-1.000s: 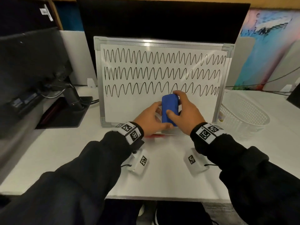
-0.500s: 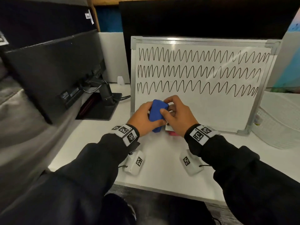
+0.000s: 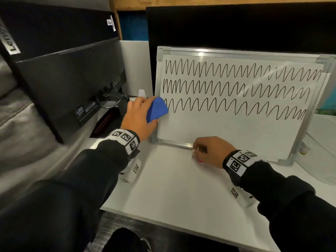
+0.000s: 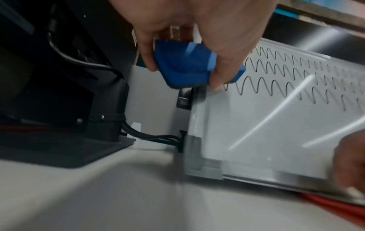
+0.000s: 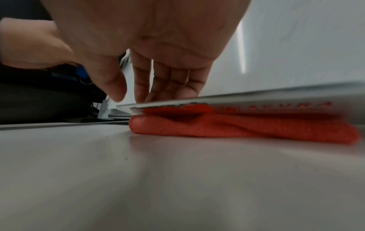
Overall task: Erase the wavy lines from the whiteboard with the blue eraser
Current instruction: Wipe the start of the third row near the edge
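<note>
At the left edge of the whiteboard (image 3: pixel 236 128), the left hand (image 3: pixel 138 120) holds the blue eraser (image 3: pixel 156 110), with the thumb on one side and the fingers (image 4: pixel 221 75) curled on the other. It sits at the start of the lowest of three wavy lines (image 3: pixel 234 108). On the tabletop (image 3: pixel 181 188), the right hand (image 3: pixel 211 151) rests its relaxed fingers on the board's bottom frame, above a red cloth (image 5: pixel 247 126).

the whiteboard (image 3: pixel 236 128) looks smooth and glossy in a brushed metal frame (image 3: pixel 236 55), the blue eraser (image 4: pixel 185 67) looks matt and foamy, the red cloth (image 5: pixel 247 126) looks nubbly, and the white table (image 3: pixel 181 188) is smooth with a satin sheen.
</note>
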The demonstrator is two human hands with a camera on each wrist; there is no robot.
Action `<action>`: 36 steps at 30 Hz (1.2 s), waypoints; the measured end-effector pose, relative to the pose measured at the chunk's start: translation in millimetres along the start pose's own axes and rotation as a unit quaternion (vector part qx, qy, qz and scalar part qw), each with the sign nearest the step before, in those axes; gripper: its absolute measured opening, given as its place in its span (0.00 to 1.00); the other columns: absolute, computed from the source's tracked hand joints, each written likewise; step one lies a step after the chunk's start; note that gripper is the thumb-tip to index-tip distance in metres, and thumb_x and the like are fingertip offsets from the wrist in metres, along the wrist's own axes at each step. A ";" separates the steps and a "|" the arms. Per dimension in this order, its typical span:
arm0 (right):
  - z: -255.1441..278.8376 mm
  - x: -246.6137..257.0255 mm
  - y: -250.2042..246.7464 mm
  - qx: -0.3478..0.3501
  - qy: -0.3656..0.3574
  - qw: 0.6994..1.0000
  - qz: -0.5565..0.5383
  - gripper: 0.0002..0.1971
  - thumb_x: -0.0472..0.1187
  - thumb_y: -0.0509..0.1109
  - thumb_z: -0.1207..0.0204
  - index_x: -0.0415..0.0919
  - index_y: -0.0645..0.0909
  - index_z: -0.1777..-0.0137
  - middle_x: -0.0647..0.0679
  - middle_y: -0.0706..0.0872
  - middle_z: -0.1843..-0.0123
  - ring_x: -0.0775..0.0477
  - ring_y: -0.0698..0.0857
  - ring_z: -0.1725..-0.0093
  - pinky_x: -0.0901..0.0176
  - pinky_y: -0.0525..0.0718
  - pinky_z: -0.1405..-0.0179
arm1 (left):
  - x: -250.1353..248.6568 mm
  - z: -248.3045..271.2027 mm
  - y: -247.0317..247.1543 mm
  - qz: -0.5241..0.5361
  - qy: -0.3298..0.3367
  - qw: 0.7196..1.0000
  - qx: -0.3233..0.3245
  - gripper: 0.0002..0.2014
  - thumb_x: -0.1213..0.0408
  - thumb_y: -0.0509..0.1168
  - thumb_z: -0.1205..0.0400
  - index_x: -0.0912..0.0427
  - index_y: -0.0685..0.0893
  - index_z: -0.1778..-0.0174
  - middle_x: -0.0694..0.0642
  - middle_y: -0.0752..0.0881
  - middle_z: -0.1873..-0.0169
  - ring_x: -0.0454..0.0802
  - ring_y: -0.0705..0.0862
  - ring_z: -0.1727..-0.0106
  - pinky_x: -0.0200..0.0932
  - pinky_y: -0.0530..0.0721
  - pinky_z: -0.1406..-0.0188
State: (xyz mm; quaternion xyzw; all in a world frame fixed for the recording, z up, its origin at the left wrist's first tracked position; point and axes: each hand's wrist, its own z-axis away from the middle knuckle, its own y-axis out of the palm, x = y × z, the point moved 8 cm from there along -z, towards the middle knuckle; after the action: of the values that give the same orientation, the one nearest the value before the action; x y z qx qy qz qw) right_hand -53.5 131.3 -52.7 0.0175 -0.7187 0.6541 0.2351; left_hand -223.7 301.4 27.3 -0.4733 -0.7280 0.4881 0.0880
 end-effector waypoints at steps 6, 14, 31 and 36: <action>0.5 0.8 3.7 0.009 -0.008 1.000 -0.017 0.06 0.51 0.70 0.25 0.53 0.80 0.51 0.56 0.82 0.60 0.52 0.81 0.60 0.55 0.84 0.56 | -0.3 -11.0 -15.8 -0.108 0.059 0.992 -0.028 0.32 0.63 0.73 0.29 0.53 0.73 0.27 0.57 0.74 0.36 0.60 0.71 0.35 0.60 0.75 0.35; -0.5 -0.5 4.8 0.006 -0.007 0.999 -0.043 0.06 0.49 0.70 0.25 0.52 0.81 0.51 0.55 0.82 0.60 0.54 0.81 0.61 0.61 0.80 0.59 | -5.3 -17.4 -14.4 -0.178 0.097 0.979 -0.011 0.34 0.63 0.73 0.28 0.49 0.72 0.24 0.56 0.74 0.38 0.60 0.71 0.35 0.61 0.74 0.36; 0.3 -7.7 6.4 0.009 0.013 0.998 -0.069 0.04 0.49 0.72 0.27 0.53 0.81 0.55 0.55 0.83 0.61 0.54 0.81 0.61 0.62 0.81 0.60 | -16.1 -21.2 -11.2 -0.189 0.104 0.976 0.001 0.33 0.62 0.72 0.25 0.49 0.71 0.23 0.57 0.74 0.37 0.60 0.71 0.35 0.60 0.74 0.35; 0.0 -8.2 6.7 0.012 0.015 0.997 -0.074 0.04 0.49 0.71 0.27 0.53 0.81 0.54 0.55 0.84 0.61 0.56 0.80 0.63 0.65 0.77 0.63 | -14.6 -26.1 -10.6 -0.180 0.103 0.978 -0.001 0.33 0.64 0.72 0.26 0.49 0.71 0.23 0.57 0.74 0.36 0.60 0.71 0.33 0.61 0.73 0.33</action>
State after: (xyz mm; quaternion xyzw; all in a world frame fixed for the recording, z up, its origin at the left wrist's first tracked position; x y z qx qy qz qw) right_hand -48.4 129.9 -61.9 0.0636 -0.7040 0.6435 0.2937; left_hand -206.9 305.7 53.9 -0.3820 -0.7888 0.4123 0.2487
